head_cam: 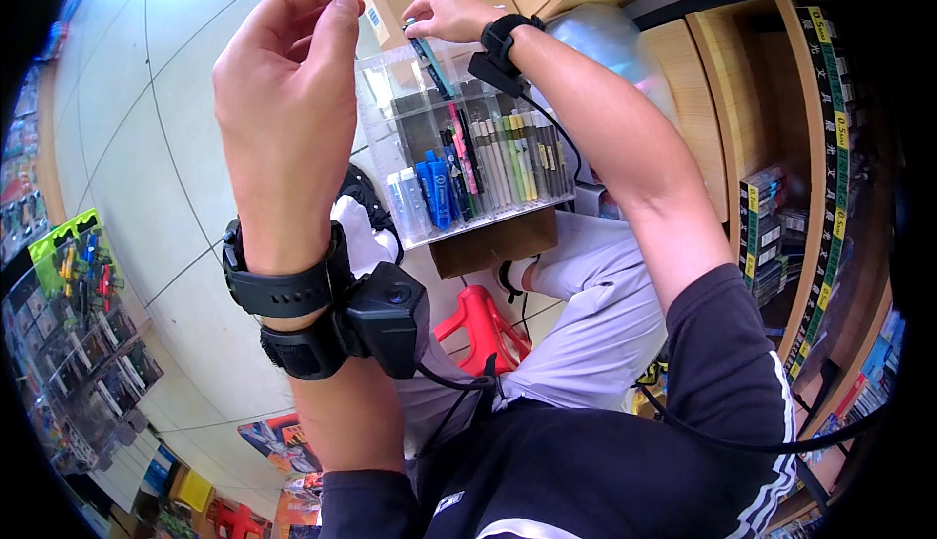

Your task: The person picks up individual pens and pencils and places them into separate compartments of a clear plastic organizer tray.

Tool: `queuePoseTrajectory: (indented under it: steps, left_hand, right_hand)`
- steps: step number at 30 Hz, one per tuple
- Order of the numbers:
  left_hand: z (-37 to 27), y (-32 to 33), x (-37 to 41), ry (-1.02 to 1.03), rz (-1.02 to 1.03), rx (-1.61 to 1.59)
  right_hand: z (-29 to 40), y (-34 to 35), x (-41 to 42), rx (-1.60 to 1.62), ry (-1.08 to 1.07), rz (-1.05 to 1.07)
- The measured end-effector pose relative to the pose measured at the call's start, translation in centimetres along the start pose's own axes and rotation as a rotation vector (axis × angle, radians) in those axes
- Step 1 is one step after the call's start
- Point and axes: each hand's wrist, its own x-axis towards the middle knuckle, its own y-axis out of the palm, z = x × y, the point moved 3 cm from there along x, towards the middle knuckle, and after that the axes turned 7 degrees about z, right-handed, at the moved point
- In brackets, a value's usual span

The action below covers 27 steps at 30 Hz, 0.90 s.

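Observation:
My left hand (293,78) is raised at the upper left, its fingers loosely curled and its thumb close to the index finger, with nothing visible in it. Further away, my right hand (446,18) pinches the top of a teal pen and a dark pen (433,67) over the back of a clear acrylic pen organizer (479,228). In the organizer stand blue tubes (438,188), white-capped clear containers (410,206), a pink patterned pen (463,147) and rows of pale, green and grey pens (516,158). Dark bands and devices are strapped to both wrists.
A cardboard box (505,243) is under the organizer. Between my legs stands a red plastic stool (483,330). Wooden shelves (710,100) with boxed stationery line the right side; a display rack (80,341) stands at the left. Black cables run from my wrists. A bagged bundle (604,41) lies behind my right forearm.

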Motion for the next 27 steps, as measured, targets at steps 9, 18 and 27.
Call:
queuePoseTrajectory:
  steps: [9, 18, 27]
  left_hand:
    - [-0.1, -0.2, 0.0, -0.047, 0.077, 0.044]
    - [2.2, 3.5, 0.2, -0.092, 0.278, -0.012]
    - [0.7, 4.6, -0.2, -0.246, 0.358, -0.259]
  right_hand:
    - [0.2, -3.2, -1.4, 0.03, -0.023, -0.021]
    - [13.9, -12.3, -11.7, 0.481, -0.119, 0.022]
    - [7.0, -11.5, -11.9, 0.609, -0.142, -0.188]
